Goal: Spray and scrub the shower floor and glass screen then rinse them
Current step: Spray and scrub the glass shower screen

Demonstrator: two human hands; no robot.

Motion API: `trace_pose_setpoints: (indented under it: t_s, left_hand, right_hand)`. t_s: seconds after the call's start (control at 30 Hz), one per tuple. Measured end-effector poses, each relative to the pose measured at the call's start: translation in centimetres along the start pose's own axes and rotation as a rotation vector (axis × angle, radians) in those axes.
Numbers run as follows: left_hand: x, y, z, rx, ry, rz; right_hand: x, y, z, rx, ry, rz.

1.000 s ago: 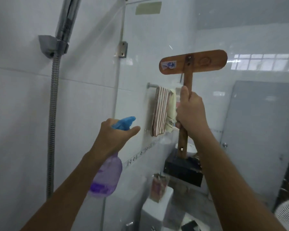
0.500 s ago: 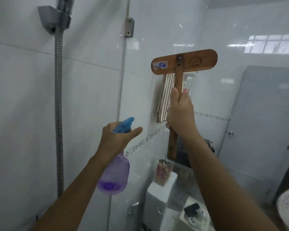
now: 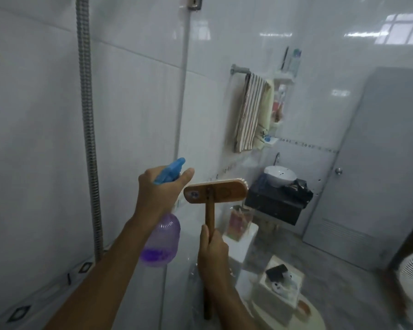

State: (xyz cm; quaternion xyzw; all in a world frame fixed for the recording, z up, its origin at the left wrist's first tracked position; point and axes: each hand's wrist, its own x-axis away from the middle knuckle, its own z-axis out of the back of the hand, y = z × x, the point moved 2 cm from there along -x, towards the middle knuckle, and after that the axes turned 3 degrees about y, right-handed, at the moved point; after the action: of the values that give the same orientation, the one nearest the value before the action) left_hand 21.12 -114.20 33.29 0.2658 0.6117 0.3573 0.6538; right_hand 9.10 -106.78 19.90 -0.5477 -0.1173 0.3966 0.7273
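Glass screen (image 3: 224, 115): brush (image 3: 216, 192) head against it | right hand (image 3: 212, 253) fisted round handle | left hand (image 3: 161, 194) wrapped round spray bottle (image 3: 161, 236)

Wooden scrub brush (image 3: 215, 192) held upright, bristles against the glass screen (image 3: 320, 115), purple spray bottle (image 3: 161, 239) with blue trigger just left of the brush

Left hand (image 3: 159, 194) grips spray bottle (image 3: 161, 239) — right hand (image 3: 212, 252) holds brush (image 3: 215, 192) against glass screen (image 3: 320, 115)
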Motion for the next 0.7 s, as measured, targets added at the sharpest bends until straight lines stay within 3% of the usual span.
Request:
trace_pose_setpoints:
  t_s: [0.13, 0.27, 0.37, 0.57, 0.7]
  left_hand:
    - [-0.2, -0.1, 0.5, 0.006, 0.016, 0.017]
    - [-0.2, -0.6, 0.6, 0.017, 0.006, 0.038]
    - [0.0, -0.9, 0.4, 0.010, 0.006, 0.036]
    - [0.4, -1.4, -0.5, 0.011, -0.019, 0.027]
    - [0.8, -1.8, -0.9, 0.002, -0.045, 0.021]
  right_hand:
    - [-3.8, -6.4, 2.1, -0.094, 0.061, 0.203]
    - [-7.6, -12.5, 3.9, -0.163, 0.092, 0.285]
    - [-6.5, -10.2, 3.6, -0.134, 0.088, 0.262]
    - [1.1, 2.9, -0.5, -0.103, -0.035, 0.031]
    - [-1.1, -1.1, 1.0, -0.155, 0.028, 0.121]
